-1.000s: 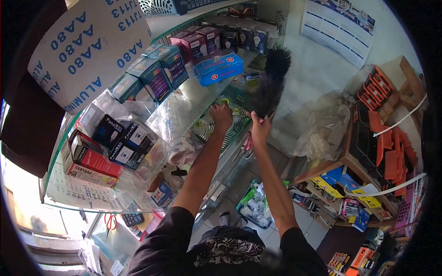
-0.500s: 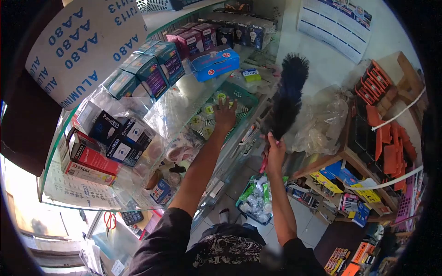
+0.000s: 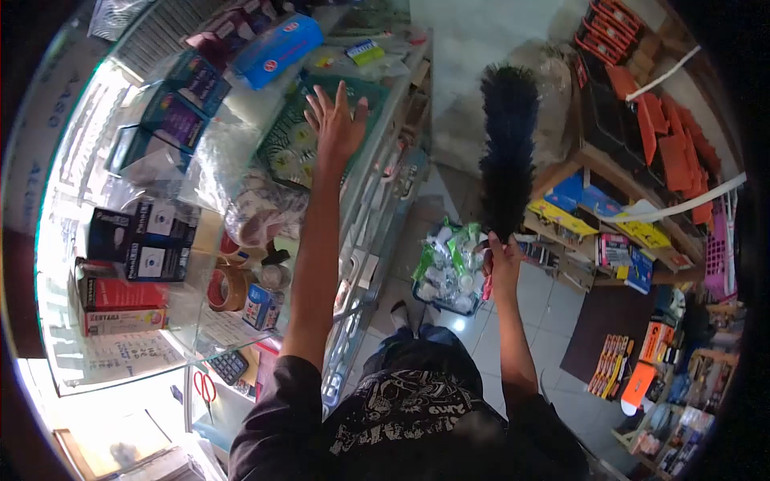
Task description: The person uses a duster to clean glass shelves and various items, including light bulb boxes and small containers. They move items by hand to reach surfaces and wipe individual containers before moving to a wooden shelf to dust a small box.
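My left hand is open, fingers spread, over a green plastic basket on the glass counter. Round, pale-labelled items lie in that basket, partly covered by the hand. My right hand is closed on the handle of a black feather duster, whose bristles point up and away from me. A bit of the pinkish-red handle shows beside the fingers. Behind the duster, on the floor, sits a dark basket of clear and green plastic packages.
Left on the counter stand a blue box, PanaLED boxes, a red box and a tape roll. Red-handled scissors and a calculator lie lower. Wooden shelves with orange bins line the right.
My view has tilted down and swung right. My left hand has lifted off the round items, fingers spreading wider. The duster now stands more upright, over the right side of the floor basket.
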A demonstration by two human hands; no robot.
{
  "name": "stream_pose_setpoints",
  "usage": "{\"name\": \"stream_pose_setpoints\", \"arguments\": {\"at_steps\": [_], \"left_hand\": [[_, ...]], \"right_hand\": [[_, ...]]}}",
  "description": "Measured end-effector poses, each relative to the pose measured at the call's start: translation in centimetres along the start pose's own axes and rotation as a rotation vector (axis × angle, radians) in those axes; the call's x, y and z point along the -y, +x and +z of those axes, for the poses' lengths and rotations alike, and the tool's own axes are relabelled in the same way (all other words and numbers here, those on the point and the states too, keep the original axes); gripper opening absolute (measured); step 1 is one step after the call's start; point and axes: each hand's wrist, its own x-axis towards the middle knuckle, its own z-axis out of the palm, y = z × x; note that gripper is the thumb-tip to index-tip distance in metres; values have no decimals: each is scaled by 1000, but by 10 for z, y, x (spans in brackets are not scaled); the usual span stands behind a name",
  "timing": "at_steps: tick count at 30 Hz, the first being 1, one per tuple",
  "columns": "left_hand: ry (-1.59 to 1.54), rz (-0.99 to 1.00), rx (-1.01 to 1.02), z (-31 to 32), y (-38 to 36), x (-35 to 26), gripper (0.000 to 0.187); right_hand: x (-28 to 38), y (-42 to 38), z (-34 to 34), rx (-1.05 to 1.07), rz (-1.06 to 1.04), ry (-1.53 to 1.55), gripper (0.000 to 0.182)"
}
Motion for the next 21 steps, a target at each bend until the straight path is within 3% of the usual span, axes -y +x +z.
{"name": "stream_pose_setpoints", "arguments": {"at_steps": [3, 5, 7, 11, 12, 14, 15, 18, 19, 21], "left_hand": [[-268, 133, -187, -27, -66, -52, 52], [-718, 95, -234, -7, -133, -78, 46], [-718, 149, -36, 36, -194, -77, 38], [-614, -80, 617, 163, -322, -34, 34], [-624, -88, 632, 184, -351, -27, 34], [-305, -153, 843, 219, -392, -23, 40], [-316, -159, 854, 234, -401, -26, 40], [-165, 165, 766, 282, -423, -42, 52], [-174, 160, 772, 302, -428, -47, 52], [-64, 334, 756, 334, -437, -56, 57]], "right_hand": [[-36, -17, -32, -28, 21, -123, 16], [-76, -29, -54, -51, 51, -122, 19], [-106, -45, -70, -117, 123, -169, 19], [-180, -82, -124, -226, 225, -309, 22], [-195, -94, -138, -270, 252, -387, 23], [-220, -121, -162, -306, 233, -451, 23], [-232, -138, -175, -330, 207, -504, 23], [-254, -192, -205, -383, 337, -657, 27], [-254, -207, -208, -397, 363, -682, 28], [-265, -241, -225, -429, 450, -775, 28]]}}
